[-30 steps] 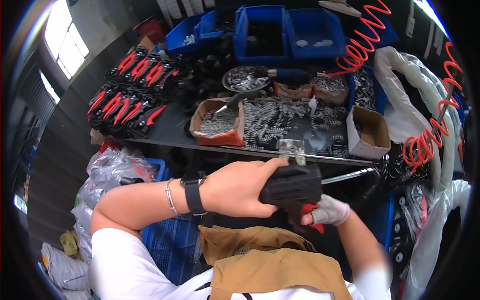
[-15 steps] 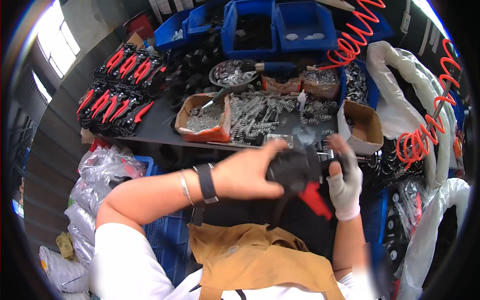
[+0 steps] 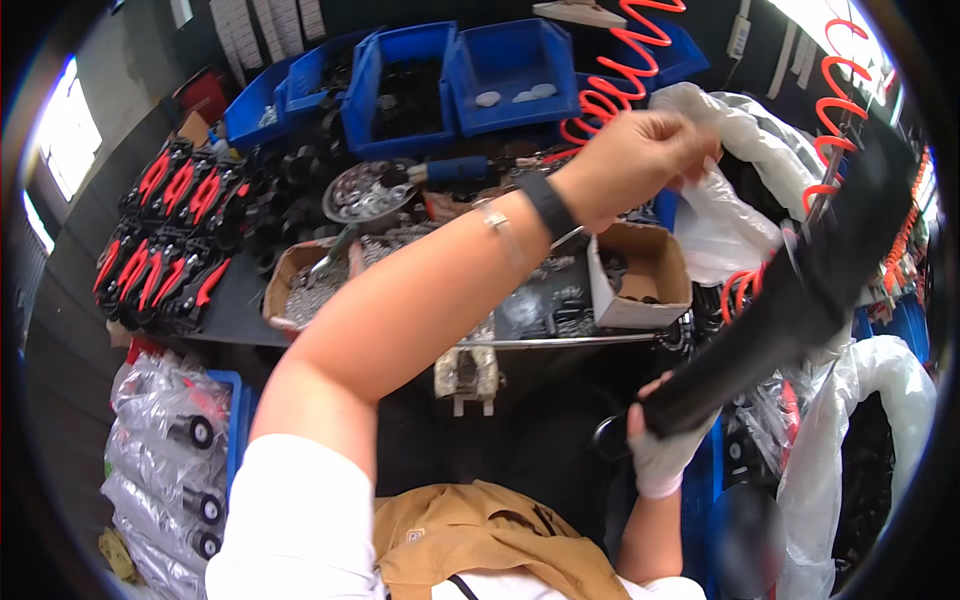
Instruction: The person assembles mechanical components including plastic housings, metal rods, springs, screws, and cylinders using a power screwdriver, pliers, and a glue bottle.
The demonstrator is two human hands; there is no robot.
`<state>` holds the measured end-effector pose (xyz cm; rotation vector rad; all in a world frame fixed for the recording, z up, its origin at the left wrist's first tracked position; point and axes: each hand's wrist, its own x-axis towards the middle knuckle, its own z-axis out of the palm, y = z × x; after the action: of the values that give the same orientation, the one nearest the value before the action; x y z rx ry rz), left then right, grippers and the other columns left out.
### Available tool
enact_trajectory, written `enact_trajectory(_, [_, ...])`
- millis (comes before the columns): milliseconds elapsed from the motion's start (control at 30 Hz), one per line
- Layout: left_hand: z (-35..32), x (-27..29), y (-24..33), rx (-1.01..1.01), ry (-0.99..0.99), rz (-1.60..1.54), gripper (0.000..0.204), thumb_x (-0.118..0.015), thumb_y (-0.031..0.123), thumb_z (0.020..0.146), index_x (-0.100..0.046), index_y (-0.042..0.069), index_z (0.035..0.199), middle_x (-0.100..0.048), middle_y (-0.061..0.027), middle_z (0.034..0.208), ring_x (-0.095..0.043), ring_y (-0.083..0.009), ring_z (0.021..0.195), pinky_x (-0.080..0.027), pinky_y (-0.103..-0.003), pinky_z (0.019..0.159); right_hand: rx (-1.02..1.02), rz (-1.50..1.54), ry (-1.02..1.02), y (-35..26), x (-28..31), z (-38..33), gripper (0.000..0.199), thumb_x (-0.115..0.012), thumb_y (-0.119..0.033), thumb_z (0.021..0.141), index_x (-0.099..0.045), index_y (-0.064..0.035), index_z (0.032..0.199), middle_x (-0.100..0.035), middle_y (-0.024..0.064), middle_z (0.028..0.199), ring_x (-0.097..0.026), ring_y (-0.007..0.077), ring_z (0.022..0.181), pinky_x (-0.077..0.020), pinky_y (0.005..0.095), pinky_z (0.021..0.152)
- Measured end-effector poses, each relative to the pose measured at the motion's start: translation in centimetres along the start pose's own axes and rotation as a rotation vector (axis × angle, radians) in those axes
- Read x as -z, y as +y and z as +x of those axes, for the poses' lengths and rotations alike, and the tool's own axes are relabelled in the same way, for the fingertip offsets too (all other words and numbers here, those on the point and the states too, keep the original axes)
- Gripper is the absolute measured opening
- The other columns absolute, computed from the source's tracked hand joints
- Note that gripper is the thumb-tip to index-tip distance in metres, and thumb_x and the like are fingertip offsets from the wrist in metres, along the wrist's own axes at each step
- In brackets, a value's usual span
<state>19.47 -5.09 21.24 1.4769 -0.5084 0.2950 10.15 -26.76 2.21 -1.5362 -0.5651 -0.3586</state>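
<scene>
My right hand (image 3: 668,450), in a pale fingerless glove, grips the lower end of a long black tube-like tool part (image 3: 770,315). That part slants up to the right, its far end blurred by motion. My left hand (image 3: 635,170) is raised over the back right of the bench, above an open cardboard box (image 3: 645,310). Its fingers are curled together, and what they hold, if anything, is too small to make out. A small clamp-like fixture (image 3: 465,378) juts from the bench's front edge between my arms.
Blue bins (image 3: 510,75) line the back, before them a bowl of metal parts (image 3: 368,192) and a blue-handled driver (image 3: 455,168). Red-handled pruners (image 3: 170,275) lie in rows at left. A red coiled hose (image 3: 840,90) hangs at right; bagged parts (image 3: 165,460) stand lower left.
Both hands were together at the black part with its red lever. My left hand has left it and risen toward the back right; my right hand has swung the part lower and right.
</scene>
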Motion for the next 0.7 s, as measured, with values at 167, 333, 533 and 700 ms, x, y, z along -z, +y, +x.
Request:
enact_trajectory(167, [11.0,-0.3,-16.5,-0.113,-0.505,1.215,0.012,-0.066,0.015,0.080,-0.074,0.013,0.089,-0.070,-0.0119,0.092,-0.068,-0.0304,0.086,-0.054,-0.040,0.074,-0.034,0.131,-0.098,2.2,2.1,-5.3,0.057,-0.075,-0.013,0.074,-0.039,-0.0049,0.119,-0.041,0.0088,0.109,-0.053,0.0213,0.091,-0.0469,0.0358,0.083])
enact_trajectory(333, [15.9,-2.1,-22.8,-0.097,-0.836,1.318,0.032,-0.076,0.026,0.072,-0.067,0.010,0.098,-0.068,-0.0120,0.096,-0.064,-0.0311,0.096,-0.050,-0.041,0.082,0.139,-0.015,-0.064,3.2,4.9,-6.8,0.112,-0.076,-0.021,0.077,0.010,-0.0182,0.148,-0.041,0.0112,0.109,-0.054,0.0225,0.087,-0.0476,0.0370,0.079])
enact_trajectory(533, [16.9,-1.8,-23.8,-0.207,-0.978,1.150,0.016,-0.070,0.016,0.076,-0.068,0.005,0.087,-0.067,-0.0134,0.091,-0.064,-0.0313,0.089,-0.048,-0.040,0.080,0.079,0.098,0.113,3.6,4.9,-6.2,0.110,-0.077,-0.020,0.076,0.006,-0.0196,0.149,-0.041,0.0103,0.108,-0.054,0.0217,0.085,-0.0481,0.0368,0.078])
enact_trajectory(700, [15.9,0.1,-19.3,0.140,-0.566,0.766,0.018,-0.060,0.016,0.088,-0.063,0.001,0.098,-0.065,-0.0146,0.089,-0.066,-0.0235,0.085,-0.051,-0.035,0.079,0.077,0.080,0.086,4.1,5.6,-5.6,0.108,-0.076,-0.015,0.075,0.005,-0.0196,0.147,-0.044,0.0126,0.108,-0.057,0.0227,0.086,-0.0504,0.0371,0.078])
